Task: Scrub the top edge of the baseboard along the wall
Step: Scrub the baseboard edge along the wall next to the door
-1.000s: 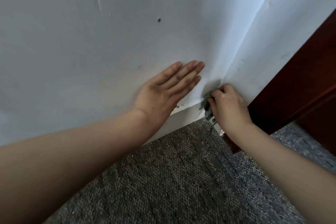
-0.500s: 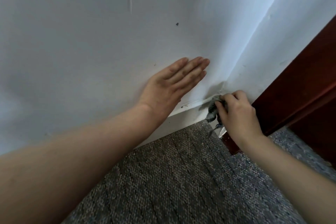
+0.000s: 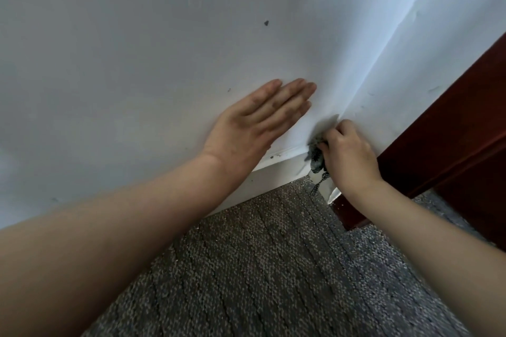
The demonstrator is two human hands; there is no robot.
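While right hand (image 3: 348, 157) grips crumpled mesh scrubber (image 3: 316, 161), left hand (image 3: 253, 124) flat on wall (image 3: 131, 63)

The light is soft and cool, a dim bluish wash over the wall (image 3: 137, 76), brightest at the far right. A grey shadow pools in the corner where my right hand (image 3: 349, 157) grips the cloth (image 3: 316, 160), and my left hand (image 3: 254, 128) throws a faint one beneath its palm. The carpet (image 3: 273, 268) reads sharp in the middle. My forearms, near the lens, look soft and stretched by the wide angle.
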